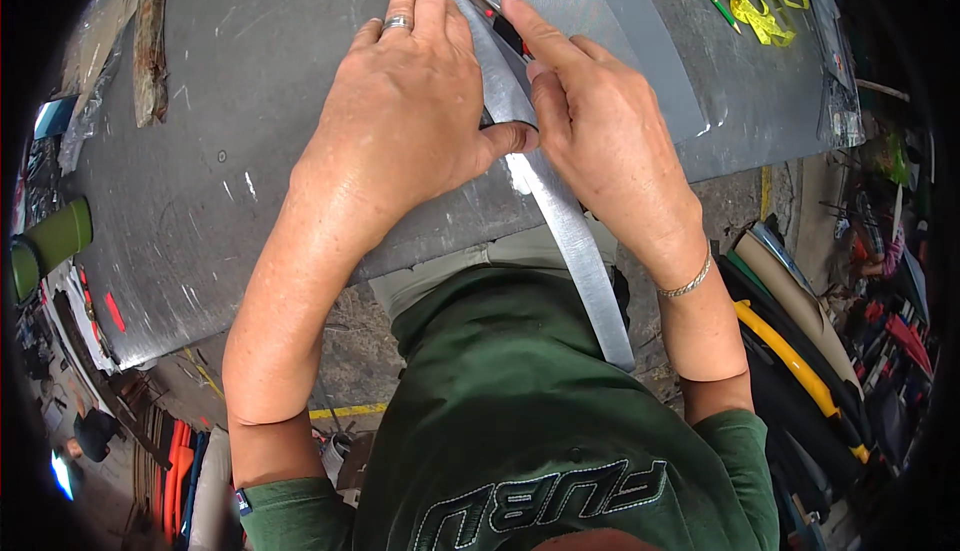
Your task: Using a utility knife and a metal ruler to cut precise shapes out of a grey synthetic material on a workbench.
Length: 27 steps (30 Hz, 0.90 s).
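Head view: steel ruler [575, 236] spans 11 to 5 o'clock, near end jutting past edge of bench [240, 181]; looks stiff, thin, likely slick, best pinned flat. Left hand [400, 111], 11 o'clock, lies palm down, fingers outstretched, thumb across ruler, not closed round anything. Right hand [610, 121], 1 o'clock, grips cutter [508, 31] at 12, forefinger extended; cutter seems light, sharp, safest held behind blade. Grey sheet [650, 61] beyond appears bendy.
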Motion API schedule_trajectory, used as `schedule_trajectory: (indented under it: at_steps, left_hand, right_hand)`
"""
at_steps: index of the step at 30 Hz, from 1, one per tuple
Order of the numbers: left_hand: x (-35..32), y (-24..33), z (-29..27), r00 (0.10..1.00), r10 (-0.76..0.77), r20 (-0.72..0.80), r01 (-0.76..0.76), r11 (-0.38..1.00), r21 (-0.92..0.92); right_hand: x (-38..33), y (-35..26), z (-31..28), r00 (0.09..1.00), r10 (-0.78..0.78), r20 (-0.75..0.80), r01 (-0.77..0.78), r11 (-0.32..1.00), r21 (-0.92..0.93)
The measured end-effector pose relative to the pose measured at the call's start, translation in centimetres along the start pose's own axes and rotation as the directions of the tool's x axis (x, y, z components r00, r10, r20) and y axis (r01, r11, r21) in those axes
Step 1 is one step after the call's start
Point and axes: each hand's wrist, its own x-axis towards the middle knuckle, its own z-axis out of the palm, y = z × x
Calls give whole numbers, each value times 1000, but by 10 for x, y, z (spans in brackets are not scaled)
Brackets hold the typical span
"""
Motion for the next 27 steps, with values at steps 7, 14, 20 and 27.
schedule_trajectory:
  at_steps: [7,14,20,27]
  left_hand:
    - [4,2,-11,994,-37,105,37,999,-1]
    - [13,8,-45,936,42,350,-35,999,-27]
    - [4,-11,18,707,244,-664,-475,859,-190]
    - [20,15,-56,916,10,402,-31,998,47]
  right_hand:
    - [6,2,-5,997,-69,26,69,998,5]
    - [25,-12,-30,990,-77,115,80,997,-23]
    - [10,-5,-21,974,-217,59,220,975,-43]
    - [-1,-9,-24,990,-77,120,86,994,-70]
